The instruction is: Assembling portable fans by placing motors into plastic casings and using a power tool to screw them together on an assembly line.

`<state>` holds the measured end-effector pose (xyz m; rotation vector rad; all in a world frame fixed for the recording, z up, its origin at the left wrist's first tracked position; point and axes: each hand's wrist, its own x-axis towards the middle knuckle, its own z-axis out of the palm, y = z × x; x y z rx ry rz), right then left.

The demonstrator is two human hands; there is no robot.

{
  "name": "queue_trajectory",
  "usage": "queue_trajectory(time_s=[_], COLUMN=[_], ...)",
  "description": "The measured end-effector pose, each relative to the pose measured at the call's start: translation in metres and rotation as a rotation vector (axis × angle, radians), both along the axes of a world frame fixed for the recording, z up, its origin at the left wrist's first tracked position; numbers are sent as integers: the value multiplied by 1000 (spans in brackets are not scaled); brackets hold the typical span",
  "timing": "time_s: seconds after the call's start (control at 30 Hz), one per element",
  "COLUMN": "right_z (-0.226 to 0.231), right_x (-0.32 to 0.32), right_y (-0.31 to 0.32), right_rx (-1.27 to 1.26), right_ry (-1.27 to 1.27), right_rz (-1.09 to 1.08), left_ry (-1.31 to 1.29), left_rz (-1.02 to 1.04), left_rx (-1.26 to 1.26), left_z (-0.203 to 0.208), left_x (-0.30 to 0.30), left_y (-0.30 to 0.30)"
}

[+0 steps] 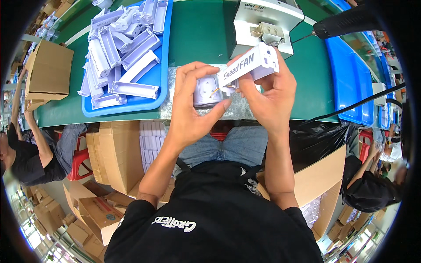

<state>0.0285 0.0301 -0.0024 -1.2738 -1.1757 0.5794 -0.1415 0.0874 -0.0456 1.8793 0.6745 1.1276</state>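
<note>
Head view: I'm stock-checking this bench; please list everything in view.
Round part: 1, white, centre
Long part: 1, white, right of it
Thin wires: uncountable, yellowish, between them
Metal sheet: 1, silver, beneath
Table: 1, green, top
Trays: 2+, blue, left and right
Long housings: many, white, in the left tray
Machine: 1, white and black, top
Screwdriver: 1, black, top right
Cardboard boxes: many, brown, both sides
Plastic sheeting: uncountable, black, right
Stools: 2+, red, both sides
Other people: 2+, mostly dark tops, both sides
Shirt: 1, black, bottom
Left hand: 1, bare, around round part
Right hand: 1, bare, holding long part
</note>
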Motion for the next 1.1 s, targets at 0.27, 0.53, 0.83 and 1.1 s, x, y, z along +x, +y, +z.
queue_trajectory(time_s=[0.27,0.53,0.83,1.1], right_z=[-6,-16,-9,-5], right_x=[-1,-1,-5,-1], right_y=[1,-1,-7,-7], right_rx=[-51,47,81,-8], right_ry=[-71,-177,-330,-338], right_rz=[12,-62,-26,-9], left_ry=[6,48,50,53], left_rz=[-39,-26,-25,-50], left_rx=[-115,14,29,25], left_z=[-2,2,2,3], left_x=[0,0,2,1], left_y=[0,3,4,5])
